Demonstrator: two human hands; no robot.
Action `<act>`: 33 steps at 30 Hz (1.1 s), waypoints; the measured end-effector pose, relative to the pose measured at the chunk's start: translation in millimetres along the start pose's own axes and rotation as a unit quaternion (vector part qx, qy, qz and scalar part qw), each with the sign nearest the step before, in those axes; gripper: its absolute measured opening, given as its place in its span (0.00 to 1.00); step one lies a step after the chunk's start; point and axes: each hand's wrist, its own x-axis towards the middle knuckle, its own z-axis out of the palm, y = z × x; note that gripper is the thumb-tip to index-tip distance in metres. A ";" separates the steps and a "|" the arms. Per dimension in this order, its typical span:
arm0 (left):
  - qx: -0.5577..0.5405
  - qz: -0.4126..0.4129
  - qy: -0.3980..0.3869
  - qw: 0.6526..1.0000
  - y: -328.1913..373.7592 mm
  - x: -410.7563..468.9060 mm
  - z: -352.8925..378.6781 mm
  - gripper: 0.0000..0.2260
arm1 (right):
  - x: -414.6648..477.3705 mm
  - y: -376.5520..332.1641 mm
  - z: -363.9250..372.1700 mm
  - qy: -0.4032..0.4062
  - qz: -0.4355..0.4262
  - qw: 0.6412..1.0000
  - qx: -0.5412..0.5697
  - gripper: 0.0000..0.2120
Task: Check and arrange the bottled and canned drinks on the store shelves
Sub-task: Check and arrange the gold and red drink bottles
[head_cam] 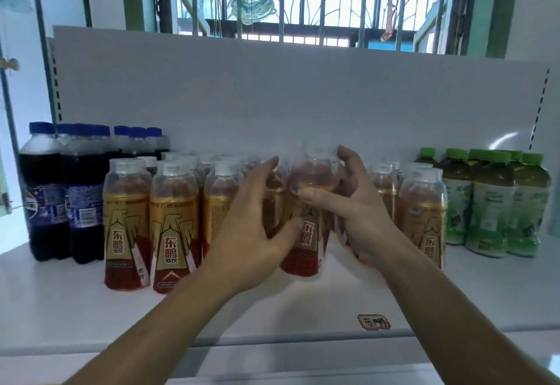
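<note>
The right hand (348, 218) is curled around the shoulder of one energy drink bottle (312, 174), and the left hand (248, 233) is spread against its label; through blur, base contact with the white shelf (272, 303) cannot be confirmed. The bottle is positioned among matching bottles (172, 227), flanked by cola bottles (60, 197) leftward and green tea bottles (491, 203) rightward, before a white back panel (303, 97) and barred window (318, 6).

The white shelf (91, 309) carries dark cola bottles (60, 191) with blue caps at the far left, a block of amber drink bottles (172, 227) across the middle, and green-capped tea bottles (491, 203) at the right. A small handwritten label (374, 322) sits at its near edge.
</note>
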 end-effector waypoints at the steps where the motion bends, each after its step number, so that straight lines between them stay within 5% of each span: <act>1: 0.045 0.040 0.041 0.997 -1.2 2.5 -7.9 0.32 | 1.6 5.9 4.3 0.001 0.016 1.000 0.010 0.35; 4: 0.195 0.122 0.117 0.966 -11.7 17.1 -32.1 0.25 | 4.7 15.3 26.5 -0.015 0.050 0.999 0.011 0.33; 7: 0.273 0.108 0.106 0.950 -21.0 31.1 -45.0 0.24 | 6.3 23.3 45.0 -0.021 0.080 0.997 0.002 0.35; 12: 0.259 0.091 0.030 0.961 -31.4 30.7 -43.1 0.23 | 4.7 15.9 50.2 -0.051 0.107 0.987 -0.111 0.40; 20: 0.226 0.097 0.017 0.969 -32.1 26.1 -45.7 0.24 | -15.4 14.7 52.0 -0.031 0.165 0.955 -0.244 0.27; 33: 0.259 0.131 0.046 0.956 -27.9 28.8 -37.5 0.14 | -24.2 -5.4 58.5 -0.035 0.166 0.941 -0.292 0.20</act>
